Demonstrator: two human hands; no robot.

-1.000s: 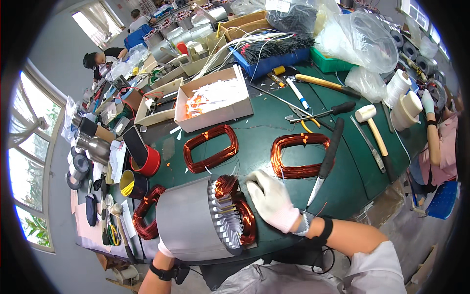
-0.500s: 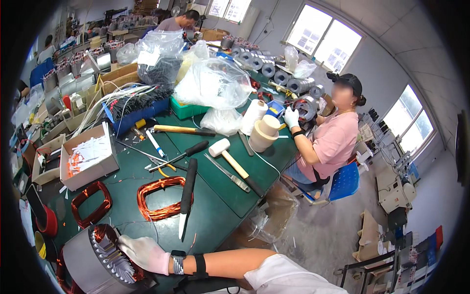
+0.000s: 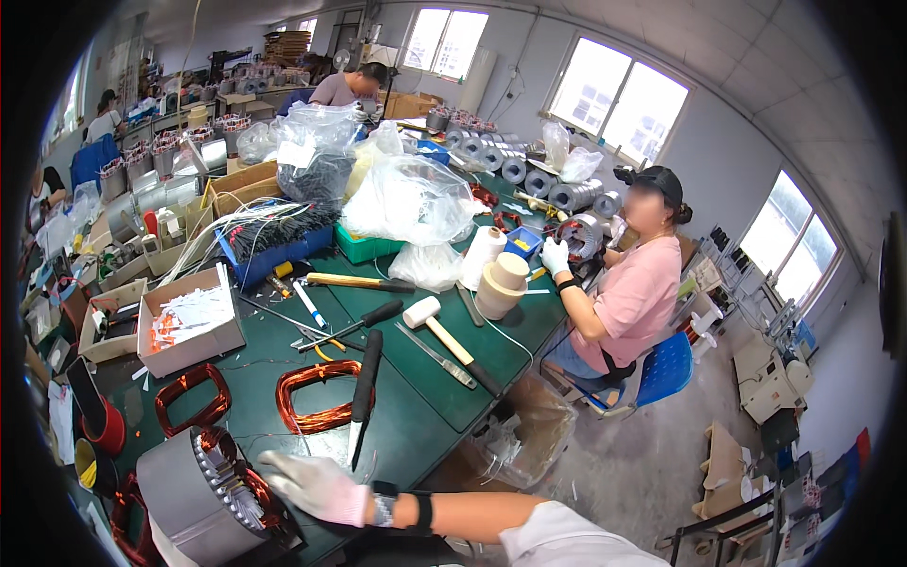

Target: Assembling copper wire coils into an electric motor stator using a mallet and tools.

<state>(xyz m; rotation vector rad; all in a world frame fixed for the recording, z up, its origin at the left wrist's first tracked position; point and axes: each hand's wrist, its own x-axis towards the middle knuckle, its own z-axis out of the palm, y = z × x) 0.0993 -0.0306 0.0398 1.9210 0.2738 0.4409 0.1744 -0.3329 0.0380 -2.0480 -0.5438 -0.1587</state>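
My right hand (image 3: 316, 484), in a white glove, reaches in from the lower right with its fingers stretched out and nothing seen in them. Its fingertips are beside the open end of a grey metal stator core (image 3: 184, 496) lying on its side. White slot liners and copper windings (image 3: 260, 496) show at that end. Whether the fingertips touch the windings, I cannot tell. Behind the core, two loose copper wire coils (image 3: 326, 389) lie on the green table. A black-handled knife (image 3: 366, 392) with a pale blade lies against the right coil. My left hand is not in view.
A white-headed mallet (image 3: 444, 331), a file (image 3: 436, 356) and a hammer (image 3: 359, 282) lie farther back. A carton (image 3: 194, 354) holds white strips. Plastic bags (image 3: 406, 203) are heaped behind. At right a co-worker (image 3: 628, 274) sits handling another stator; a bin (image 3: 529, 425) stands below the table edge.
My right hand has drawn back slightly from the core's end, and its fingers look more spread. The whole view has shifted, so the table things appear lower and farther right.
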